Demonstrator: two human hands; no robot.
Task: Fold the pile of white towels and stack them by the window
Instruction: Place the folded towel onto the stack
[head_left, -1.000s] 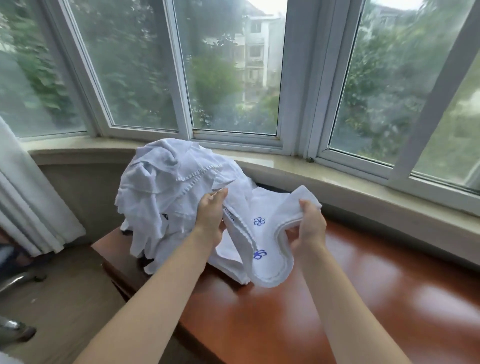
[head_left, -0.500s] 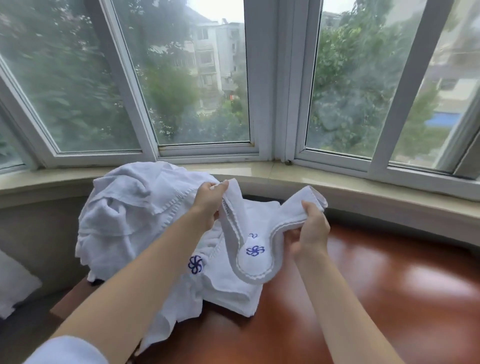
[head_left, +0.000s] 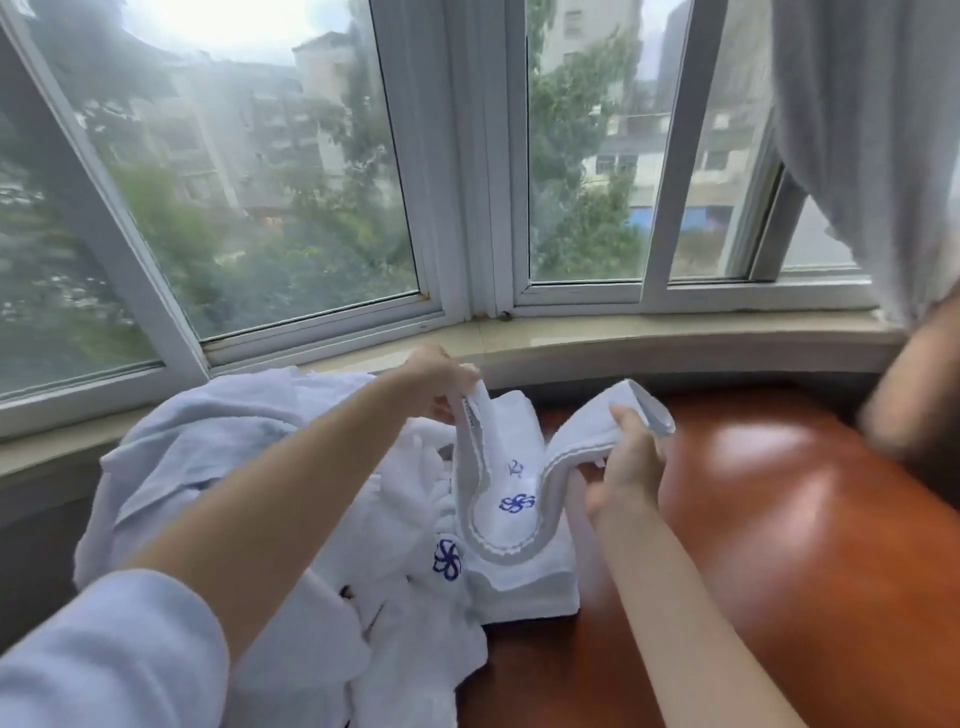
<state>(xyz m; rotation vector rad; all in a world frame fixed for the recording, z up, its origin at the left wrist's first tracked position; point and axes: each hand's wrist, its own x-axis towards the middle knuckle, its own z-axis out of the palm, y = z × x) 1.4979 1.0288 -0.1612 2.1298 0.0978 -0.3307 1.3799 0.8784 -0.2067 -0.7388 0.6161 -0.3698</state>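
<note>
- Head view: the left hand (head_left: 439, 382) pinches one end of a small white terry towel with a blue flower emblem (head_left: 511, 512); the right hand (head_left: 626, 467) grips the other end.
- The towel sags in a U between them, its long axis running left to right across the body, above the glossy red-brown wooden tabletop (head_left: 779, 519).
- The rumpled pile of white towels (head_left: 249, 467) lies left, under the left forearm, so the left hand is nearer it.
- The pale stone window sill (head_left: 649, 332) is just beyond both hands; no containers in sight.
</note>
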